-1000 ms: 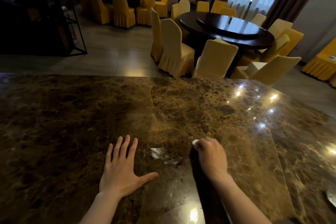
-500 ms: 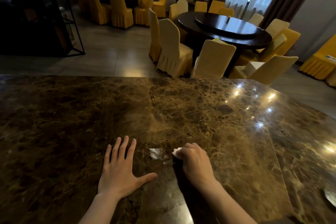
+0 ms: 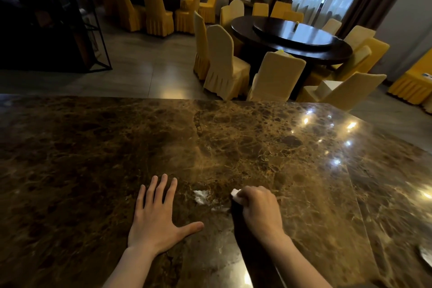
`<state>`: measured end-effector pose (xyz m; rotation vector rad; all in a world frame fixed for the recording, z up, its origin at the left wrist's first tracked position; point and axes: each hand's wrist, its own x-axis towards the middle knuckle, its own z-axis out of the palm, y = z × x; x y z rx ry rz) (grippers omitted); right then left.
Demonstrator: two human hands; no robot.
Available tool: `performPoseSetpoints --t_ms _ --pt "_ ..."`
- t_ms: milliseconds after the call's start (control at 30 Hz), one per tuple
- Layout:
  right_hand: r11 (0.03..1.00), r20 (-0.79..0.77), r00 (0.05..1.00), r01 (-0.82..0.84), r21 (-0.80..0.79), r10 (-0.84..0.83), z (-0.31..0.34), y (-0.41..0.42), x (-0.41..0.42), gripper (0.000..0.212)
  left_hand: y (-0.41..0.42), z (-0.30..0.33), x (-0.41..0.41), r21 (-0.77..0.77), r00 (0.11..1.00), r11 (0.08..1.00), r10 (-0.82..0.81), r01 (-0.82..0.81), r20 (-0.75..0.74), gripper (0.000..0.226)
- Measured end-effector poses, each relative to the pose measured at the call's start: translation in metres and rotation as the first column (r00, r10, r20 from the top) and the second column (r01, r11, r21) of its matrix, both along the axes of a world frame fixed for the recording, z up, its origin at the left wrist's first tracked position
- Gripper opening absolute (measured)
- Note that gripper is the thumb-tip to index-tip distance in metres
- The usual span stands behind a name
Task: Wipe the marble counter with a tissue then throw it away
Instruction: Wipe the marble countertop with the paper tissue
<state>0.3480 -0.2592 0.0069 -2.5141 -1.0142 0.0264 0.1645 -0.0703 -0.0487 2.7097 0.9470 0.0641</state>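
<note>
Right hand [image 3: 259,208], fist closed on the tissue [image 3: 235,194], has swept back rightward from the white smear [image 3: 201,196] near the desk's [image 3: 93,147] near edge; wiping continues, residue remains. Left hand [image 3: 156,220] stays flat, fingers spread, holding nothing.

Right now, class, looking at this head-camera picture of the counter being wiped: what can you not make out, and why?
- Tissue: only a white corner shows; the right hand closes over the rest.
- White smear on the marble counter: liquid or powder, cannot tell.
- Pale object: cut off by the frame's right edge.
- Any bin: none in view.
</note>
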Motion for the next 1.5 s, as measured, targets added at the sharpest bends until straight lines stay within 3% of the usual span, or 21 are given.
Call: performPoseSetpoints --t_ms 133,300,400,533,667,733,833,933,1067,1233,1333,1400,1500 --pt "0.991 -0.071 0.993 0.1 0.087 -0.094 0.01 -0.005 0.007 0.007 0.0 0.0 -0.001 -0.003 1.0 1.0 0.005 -0.005 -0.006 0.143" --pt "0.967 -0.103 0.968 -0.217 0.132 0.231 0.008 0.019 -0.04 0.017 0.0 -0.001 -0.001 0.0 1.0 1.0 0.0 0.0 0.013 0.143" --pt "0.95 -0.05 0.95 -0.306 0.064 0.309 0.001 0.025 -0.048 0.015 -0.001 -0.002 -0.001 0.014 1.0 1.0 0.001 -0.002 0.008 0.143" --pt "0.993 0.009 0.993 -0.119 0.001 0.119 0.003 0.022 -0.02 0.016 -0.002 -0.001 0.0 0.007 1.0 1.0 0.004 -0.004 0.017 0.142" --pt "0.998 -0.048 0.998 0.053 0.039 -0.051 0.017 0.026 -0.001 0.015 -0.001 0.0 -0.001 0.002 1.0 1.0 -0.007 0.007 0.005 0.142" --pt "0.993 -0.056 0.997 -0.051 0.104 0.057 0.023 0.038 -0.021 0.013 -0.001 0.002 0.0 -0.004 1.0 1.0 0.0 0.0 0.006 0.143" --pt "0.959 -0.039 0.96 -0.273 0.08 0.276 0.018 0.067 -0.056 0.035 -0.001 0.003 -0.001 0.008 0.999 1.0 -0.02 0.021 -0.036 0.141" --pt "0.945 -0.054 0.944 -0.326 -0.021 0.325 0.007 0.087 -0.069 0.019 0.001 0.003 0.0 0.024 0.998 1.0 -0.018 0.019 -0.059 0.134" --pt "0.972 -0.001 0.974 -0.225 -0.063 0.226 0.0 0.08 -0.055 0.011 0.0 0.0 0.0 0.012 0.998 1.0 -0.008 0.009 -0.056 0.138" --pt "0.994 -0.013 0.995 0.096 -0.056 -0.097 0.002 0.046 -0.005 0.02 -0.002 0.001 0.0 -0.011 1.0 1.0 -0.001 0.001 -0.023 0.144" --pt "0.977 -0.05 0.977 0.202 -0.06 -0.205 0.007 0.028 0.009 0.019 0.0 0.002 0.0 -0.027 1.0 1.0 -0.003 0.003 -0.017 0.143" --pt "0.981 -0.09 0.977 0.195 -0.017 -0.196 0.011 0.029 0.007 0.014 -0.001 0.003 0.0 -0.024 1.0 1.0 -0.007 0.006 -0.031 0.143" --pt "0.995 -0.155 0.988 0.04 0.096 -0.024 0.02 0.055 -0.015 0.01 -0.002 0.004 0.0 -0.008 0.999 1.0 -0.014 0.013 -0.045 0.144"
